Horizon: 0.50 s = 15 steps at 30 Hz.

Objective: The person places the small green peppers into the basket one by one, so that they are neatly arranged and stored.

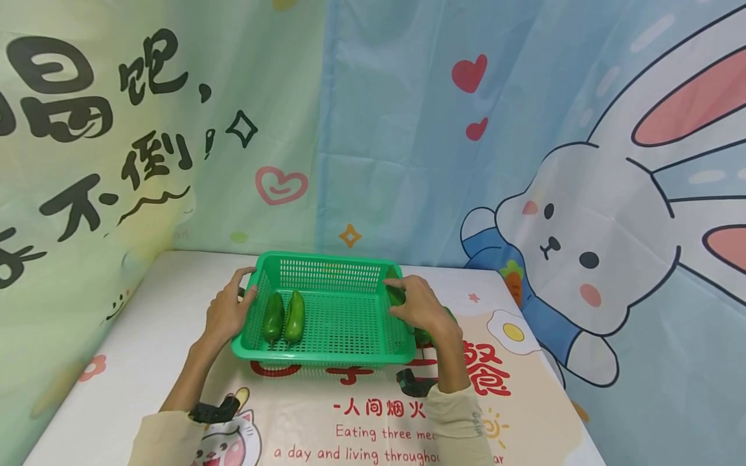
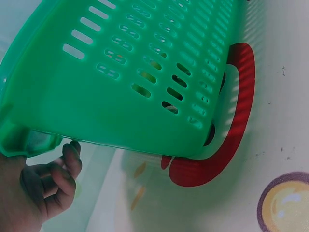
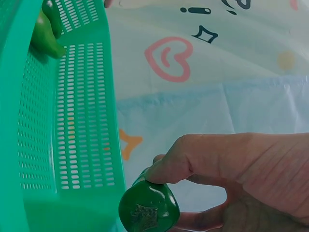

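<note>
At nine o'clock of the basket, the left hand (image 1: 226,314) is holding the left end, its fingers curling up under the rim and its thumb lying against it; how firm the hold is, I cannot tell. The green plastic basket (image 1: 326,358), one in all, is sitting at the middle of the table (image 1: 157,291). It is looking light and fairly stiff, with thin slotted walls that would probably flex a little; its rolled rim at nine and three o'clock should be the best hold.

Inside it, toward nine o'clock, two peppers are lying side by side: a darker green pepper (image 1: 273,317) and a brighter green pepper (image 1: 295,316). Their glossy skins are suggesting firm, light, slightly slippery bodies that may bruise or split if squeezed; a gentle pinch round the thick middle should serve.

At three o'clock, the right hand (image 1: 421,304) is pinching one glossy dark green vegetable (image 3: 149,200), likely a pepper, between thumb and fingers, the gap being only as wide as its body. It is hanging by the right end wall; whether it is touching the rim is unclear. Beyond, toward half past three, more green produce (image 1: 422,337) is showing behind the wrist, at least one piece, partly hidden.
</note>
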{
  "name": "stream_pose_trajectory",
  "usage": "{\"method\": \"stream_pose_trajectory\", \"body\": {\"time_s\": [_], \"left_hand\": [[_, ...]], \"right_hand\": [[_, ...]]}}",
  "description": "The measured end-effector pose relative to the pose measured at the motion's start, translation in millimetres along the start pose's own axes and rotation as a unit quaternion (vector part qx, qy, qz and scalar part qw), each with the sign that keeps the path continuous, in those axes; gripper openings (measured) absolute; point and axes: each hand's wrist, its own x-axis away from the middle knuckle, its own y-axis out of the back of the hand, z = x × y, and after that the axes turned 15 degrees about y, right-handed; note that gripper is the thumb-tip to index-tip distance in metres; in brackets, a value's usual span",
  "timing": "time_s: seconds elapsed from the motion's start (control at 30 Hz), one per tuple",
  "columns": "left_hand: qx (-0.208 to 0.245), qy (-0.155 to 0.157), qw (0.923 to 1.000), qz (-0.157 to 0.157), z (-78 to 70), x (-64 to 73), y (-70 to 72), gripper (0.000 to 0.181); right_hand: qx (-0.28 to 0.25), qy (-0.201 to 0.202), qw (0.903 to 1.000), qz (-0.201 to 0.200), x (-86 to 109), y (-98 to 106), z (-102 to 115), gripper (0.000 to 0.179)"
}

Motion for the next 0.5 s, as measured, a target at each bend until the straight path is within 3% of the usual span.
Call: {"method": "stream_pose_trajectory", "body": {"time_s": [0.5], "left_hand": [[0.004, 0.001, 1.0, 0.003, 3.5, -3.0, -0.4, 0.05]], "right_hand": [[-0.031, 0.007, 0.9993, 0.018, -12.3, -20, 11, 0.061]]}}
